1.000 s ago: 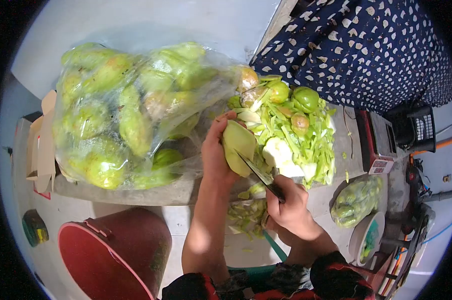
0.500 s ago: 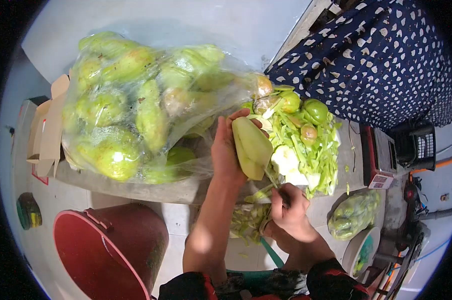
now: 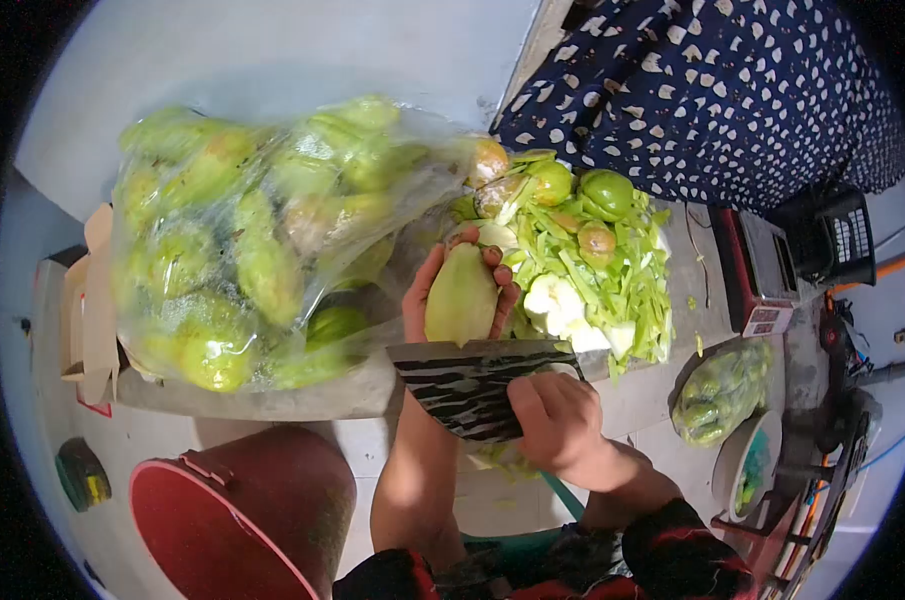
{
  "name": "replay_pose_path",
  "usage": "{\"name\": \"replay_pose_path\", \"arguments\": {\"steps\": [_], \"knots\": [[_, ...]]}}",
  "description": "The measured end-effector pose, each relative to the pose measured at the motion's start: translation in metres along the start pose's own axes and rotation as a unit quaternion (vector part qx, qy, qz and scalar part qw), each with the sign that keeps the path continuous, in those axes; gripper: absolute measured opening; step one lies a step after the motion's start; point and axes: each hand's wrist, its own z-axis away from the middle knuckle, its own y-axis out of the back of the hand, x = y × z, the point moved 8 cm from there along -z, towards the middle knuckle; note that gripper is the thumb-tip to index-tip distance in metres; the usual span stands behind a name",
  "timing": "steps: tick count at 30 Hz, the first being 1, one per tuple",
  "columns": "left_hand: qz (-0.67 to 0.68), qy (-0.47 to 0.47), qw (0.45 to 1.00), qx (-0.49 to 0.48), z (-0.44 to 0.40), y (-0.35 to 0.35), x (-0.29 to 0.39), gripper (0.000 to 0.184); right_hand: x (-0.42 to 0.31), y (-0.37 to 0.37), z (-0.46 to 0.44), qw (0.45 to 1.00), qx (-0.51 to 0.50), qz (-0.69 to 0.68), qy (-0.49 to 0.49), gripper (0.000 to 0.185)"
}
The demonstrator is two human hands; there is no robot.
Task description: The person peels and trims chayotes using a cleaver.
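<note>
My left hand (image 3: 418, 300) cups a pale green papaya (image 3: 460, 295), its skin peeled away, with the fingers wrapped around its far side. In my right hand (image 3: 560, 418) is a cleaver (image 3: 462, 385) with a broad, dark-striped blade. The blade lies just below the near end of the papaya and covers part of my left wrist; whether it touches the fruit I cannot tell. Right of the papaya, a heap of green peel strips (image 3: 627, 290) spreads over the table, with white pieces (image 3: 554, 305) and several whole green fruits (image 3: 606, 194) on it.
A clear plastic bag of green papayas (image 3: 267, 245) fills the table's left side. Below stands a red bin (image 3: 242, 505). A red scale (image 3: 757, 270), a black crate (image 3: 847, 250) and another bagged pile (image 3: 722, 395) are at right. Spotted dark-blue cloth (image 3: 712, 110) hangs at upper right.
The papaya has turned more upright and shifted slightly left and down. My right hand has moved up and left, bringing the cleaver's broad face into view. The whole view has shifted a little.
</note>
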Motion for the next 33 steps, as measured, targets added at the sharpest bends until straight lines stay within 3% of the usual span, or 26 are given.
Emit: {"name": "replay_pose_path", "arguments": {"steps": [6,16,28,30,33], "knots": [[0.045,0.036,0.998,-0.005,-0.006,0.012,-0.016,0.037,0.001,0.003,0.002,0.996,-0.055,0.052,-0.037,0.033],[0.095,0.039,0.995,0.016,-0.007,0.027,-0.026,0.04,0.003,0.007,0.002,0.994,-0.054,0.091,-0.037,0.032],[-0.001,0.002,1.0,0.008,-0.004,0.02,-0.003,0.033,0.02,-0.004,0.006,0.993,-0.072,-0.029,-0.084,0.026],[-0.061,-0.02,0.998,0.005,-0.002,0.019,0.004,0.035,0.027,-0.006,0.006,0.991,-0.047,-0.077,-0.103,0.027],[-0.044,-0.025,0.999,0.014,-0.001,0.018,0.007,0.034,0.024,-0.006,0.004,0.992,-0.023,-0.071,-0.099,0.03]]}}
